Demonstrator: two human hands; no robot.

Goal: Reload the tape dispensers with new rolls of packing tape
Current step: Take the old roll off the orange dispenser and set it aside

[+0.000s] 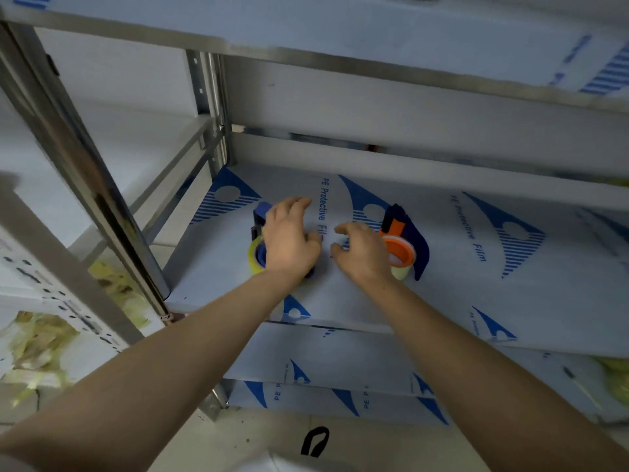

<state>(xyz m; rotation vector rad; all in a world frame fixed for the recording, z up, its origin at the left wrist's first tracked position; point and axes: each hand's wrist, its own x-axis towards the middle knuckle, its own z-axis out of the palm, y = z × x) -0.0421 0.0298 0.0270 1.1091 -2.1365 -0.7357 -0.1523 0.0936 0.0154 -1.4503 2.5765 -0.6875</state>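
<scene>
Head view showed both arms reaching onto the film-covered shelf (459, 253). The left hand (289, 240) lay over the blue dispenser (261, 212) and its yellowish roll (254, 255), fingers loosely curved, grip not discernible. The right hand (360, 250), fingers spread and empty, hovered just beside the orange-and-navy dispenser (405, 240), probably to pick up both together

Left arm: you reach it forward, bare, nearly straight.
Left hand (289, 240): palm down, fingers spread loosely, uncurled.
Right arm: you stretch it forward beside the left.
Right hand (362, 252): palm down, fingers curled like a claw, gripping nothing.
</scene>
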